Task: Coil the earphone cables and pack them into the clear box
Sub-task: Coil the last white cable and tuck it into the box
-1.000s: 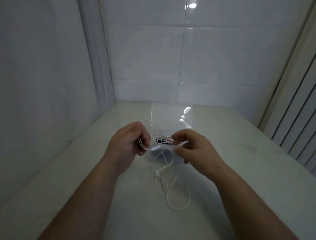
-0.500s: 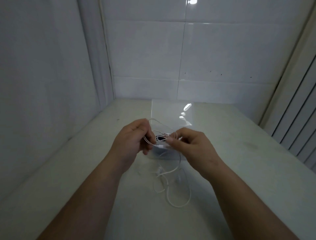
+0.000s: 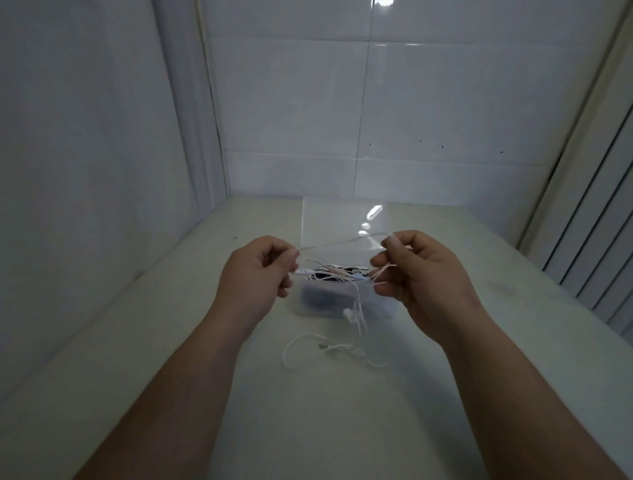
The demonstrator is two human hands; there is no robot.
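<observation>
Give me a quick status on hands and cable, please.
Left hand and right hand pinch cable, stretched over box. Tail loose on table. Nothing blocking.

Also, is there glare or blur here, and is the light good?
Head view: light is dim and bluish; glare spots sit on the clear box lid and top wall tile; wide-angle lens bends the edges; the stretched earphone cable is faint.
</observation>
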